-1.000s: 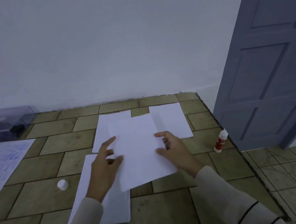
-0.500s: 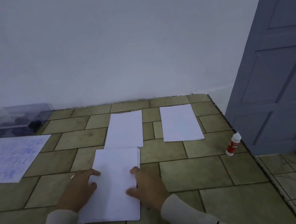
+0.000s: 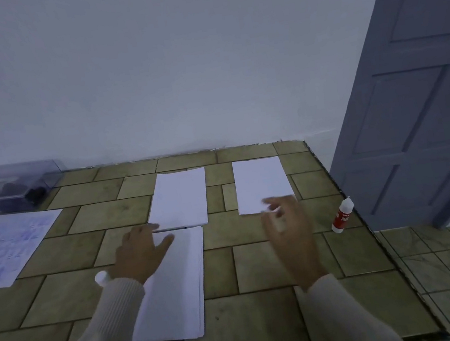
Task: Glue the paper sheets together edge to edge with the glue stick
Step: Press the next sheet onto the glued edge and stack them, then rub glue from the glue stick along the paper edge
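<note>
A stack of white paper sheets (image 3: 174,289) lies on the tiled surface in front of me. My left hand (image 3: 139,253) rests flat on its far left corner, fingers spread. Two single white sheets lie further back: one (image 3: 178,197) just beyond the stack, another (image 3: 260,182) to its right. My right hand (image 3: 287,225) hovers with relaxed fingers at the near edge of the right sheet, holding nothing. The glue stick (image 3: 341,215), red with a white tip, stands uncapped near the right edge. Its white cap (image 3: 101,277) sits beside my left wrist.
A printed sheet (image 3: 4,247) lies at the far left, with a clear plastic box (image 3: 10,187) behind it against the wall. The tiled surface (image 3: 261,267) ends at a dark right edge (image 3: 373,230). A grey-blue door (image 3: 426,99) stands beyond, over a lower floor.
The sheet I held in both hands a second ago now lies on the stack. My right hand left the stack and moved right toward the far right sheet. My left hand stayed on the stack.
</note>
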